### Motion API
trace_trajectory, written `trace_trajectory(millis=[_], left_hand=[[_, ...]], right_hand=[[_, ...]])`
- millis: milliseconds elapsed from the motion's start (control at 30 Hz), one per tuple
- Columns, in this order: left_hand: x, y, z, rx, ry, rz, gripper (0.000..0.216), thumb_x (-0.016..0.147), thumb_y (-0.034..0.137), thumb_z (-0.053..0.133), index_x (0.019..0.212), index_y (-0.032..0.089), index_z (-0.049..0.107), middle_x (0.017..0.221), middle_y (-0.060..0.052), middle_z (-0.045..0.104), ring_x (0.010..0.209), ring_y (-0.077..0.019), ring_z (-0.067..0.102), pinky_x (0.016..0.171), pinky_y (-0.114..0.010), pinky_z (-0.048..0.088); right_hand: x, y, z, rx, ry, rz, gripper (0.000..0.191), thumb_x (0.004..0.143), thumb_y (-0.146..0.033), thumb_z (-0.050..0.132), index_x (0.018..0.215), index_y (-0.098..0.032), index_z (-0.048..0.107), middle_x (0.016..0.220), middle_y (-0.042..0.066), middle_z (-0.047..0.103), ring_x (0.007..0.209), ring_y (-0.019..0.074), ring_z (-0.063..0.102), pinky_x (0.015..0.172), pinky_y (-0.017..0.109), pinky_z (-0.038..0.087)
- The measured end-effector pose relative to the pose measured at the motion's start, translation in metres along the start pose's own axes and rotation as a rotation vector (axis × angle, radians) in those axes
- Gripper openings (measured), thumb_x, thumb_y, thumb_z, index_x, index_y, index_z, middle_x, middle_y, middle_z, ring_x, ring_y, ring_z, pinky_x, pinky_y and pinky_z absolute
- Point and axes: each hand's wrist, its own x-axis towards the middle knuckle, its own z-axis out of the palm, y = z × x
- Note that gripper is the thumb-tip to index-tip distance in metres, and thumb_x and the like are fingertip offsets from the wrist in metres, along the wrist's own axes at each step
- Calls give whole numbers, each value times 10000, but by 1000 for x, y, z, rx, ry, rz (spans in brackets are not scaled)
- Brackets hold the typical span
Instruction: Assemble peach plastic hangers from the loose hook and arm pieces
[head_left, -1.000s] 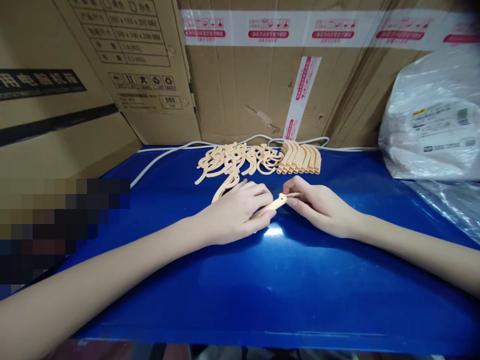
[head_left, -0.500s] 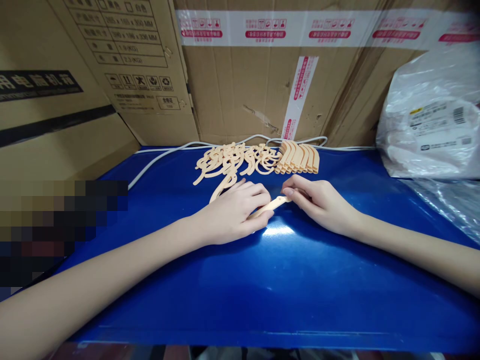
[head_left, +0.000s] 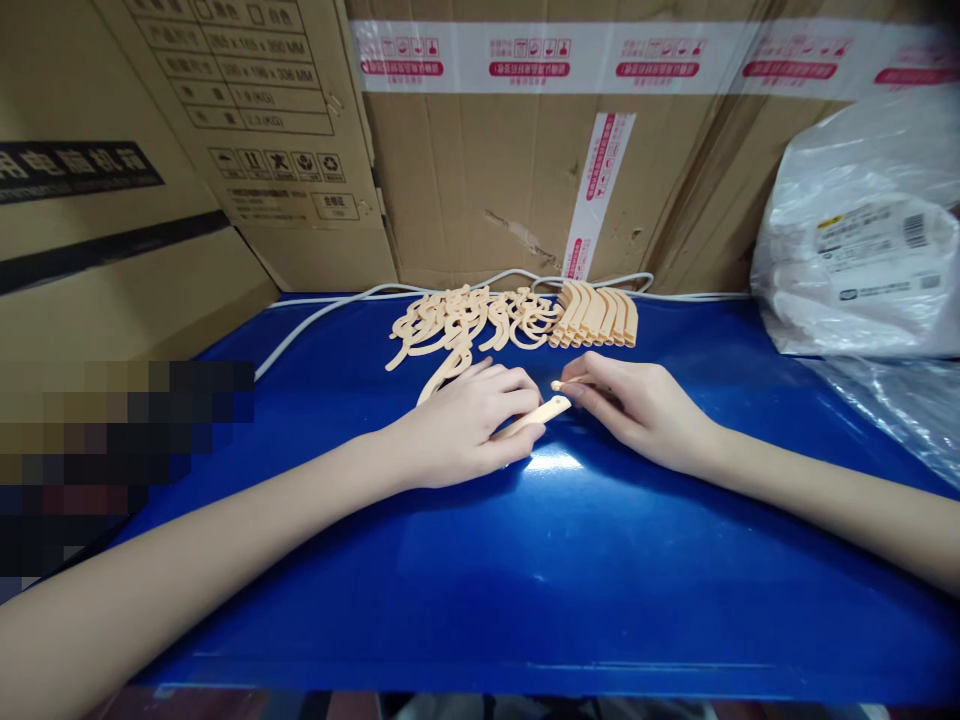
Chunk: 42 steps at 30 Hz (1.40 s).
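- the left hand grips a pale flat piece, its holed end sticking out.
- the right hand pinches a thin piece, its knob just beside that end.
- both pieces are over the blue table, in front of the curved pieces.

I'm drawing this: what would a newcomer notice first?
Probably the blue tabletop underneath. Above it, the left hand holds a pale strip and the right hand a thin knobbed piece. Behind them lie a jumbled pile of curvy pieces and, to its right, a neat row of pieces.
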Motion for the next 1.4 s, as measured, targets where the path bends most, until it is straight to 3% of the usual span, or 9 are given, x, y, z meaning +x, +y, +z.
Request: trace_trajectory(millis=[200, 567, 833, 1400], left_hand=[[1, 0, 0, -25, -2, -5, 237, 964, 298, 389, 895, 170, 576, 1025, -27, 590, 924, -174, 505, 869, -345, 335], [0, -1, 0, -23, -14, -3, 263, 965, 319, 373, 923, 185, 595, 1061, -30, 595, 951, -182, 528, 912, -373, 337], [-1, 0, 0, -12, -17, -12, 275, 974, 322, 356, 959, 198, 601, 1103, -36, 590, 983, -183, 530, 1000, -407, 302], [-2, 0, 1, 42, -24, 0, 278, 962, 326, 364, 980, 193, 608, 1155, -48, 582, 1018, -198, 530, 1033, -455, 282]], right_hand=[[-1, -1, -2, -29, -61, -32, 100, 927, -256, 451, 902, -185, 517, 712, -21, 636, 590, 94, 565, 561, 200, 377], [1, -2, -6, 75, -162, -15, 226, 912, -327, 479, 976, -171, 630, 708, -9, 633, 590, 100, 534, 567, 215, 358], [3, -1, -5, 140, -193, -34, 314, 943, -413, 466, 1023, -166, 642, 848, 26, 684, 715, 119, 603, 651, 222, 401], [2, 3, -5, 90, -180, -89, 300, 945, -404, 484, 1070, -198, 661, 894, 26, 691, 770, 130, 626, 666, 227, 420]])
